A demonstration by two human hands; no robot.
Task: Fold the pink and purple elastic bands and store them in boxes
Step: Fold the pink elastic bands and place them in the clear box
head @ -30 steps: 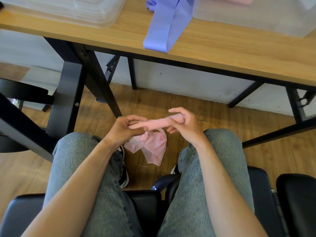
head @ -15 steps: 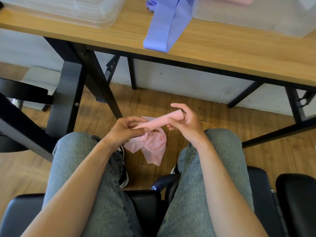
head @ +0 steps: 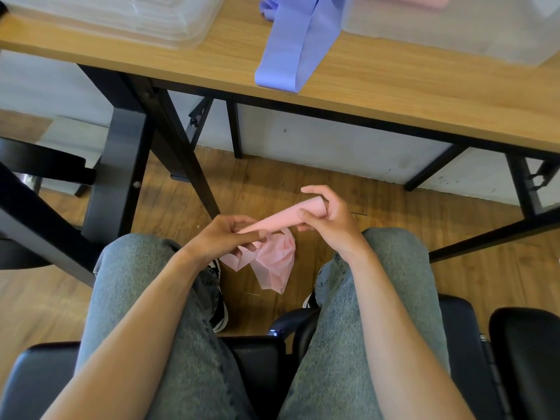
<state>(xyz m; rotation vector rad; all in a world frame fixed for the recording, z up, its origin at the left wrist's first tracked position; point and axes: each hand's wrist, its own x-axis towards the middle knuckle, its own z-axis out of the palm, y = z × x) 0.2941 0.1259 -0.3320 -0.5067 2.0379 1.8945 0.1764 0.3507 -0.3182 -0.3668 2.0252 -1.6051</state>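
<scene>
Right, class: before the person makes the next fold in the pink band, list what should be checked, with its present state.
1. Left hand grips the pink band: ok.
2. Right hand grips the other end: ok.
3. Folded part between the hands lies flat and smooth: ok.
4. Loose tail tidy: not ok, it hangs crumpled between the knees.
5. Tail clear of the floor: cannot tell.
6. Box on the table open to receive it: cannot tell.
</scene>
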